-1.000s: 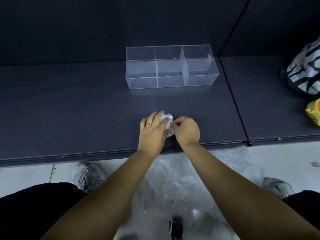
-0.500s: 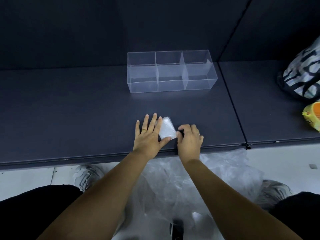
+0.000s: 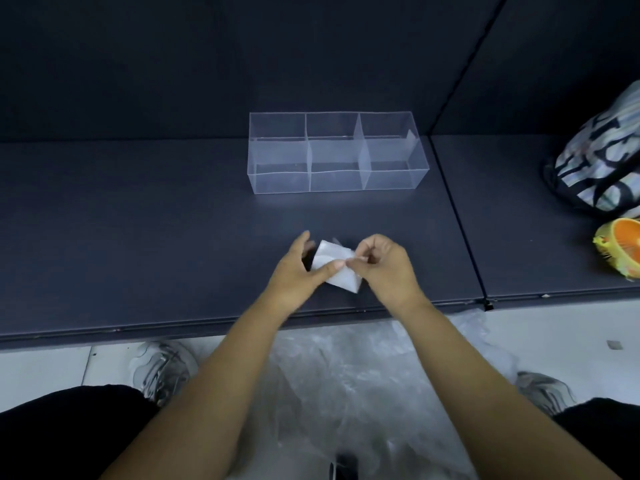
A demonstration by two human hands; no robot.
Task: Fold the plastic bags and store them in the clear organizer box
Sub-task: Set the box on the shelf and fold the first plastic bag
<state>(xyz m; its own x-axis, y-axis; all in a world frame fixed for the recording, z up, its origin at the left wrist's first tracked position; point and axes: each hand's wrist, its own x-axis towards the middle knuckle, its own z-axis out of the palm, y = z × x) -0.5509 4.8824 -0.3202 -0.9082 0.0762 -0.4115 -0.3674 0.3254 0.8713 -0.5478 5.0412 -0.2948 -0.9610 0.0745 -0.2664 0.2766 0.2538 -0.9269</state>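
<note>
On the dark table (image 3: 138,237), left hand (image 3: 298,271) and right hand (image 3: 384,268) pinch a folded bag (image 3: 330,252).

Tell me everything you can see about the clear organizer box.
The clear organizer box is a long, open-topped case of thin transparent plastic, as it looks. Two clear partitions split it into three compartments side by side, all seemingly empty. It stands flat on the dark surface near the back wall, long side facing the person. Only that surface touches it; the left hand, the right hand and the folded bag they hold are nearer, apart from it.
</note>
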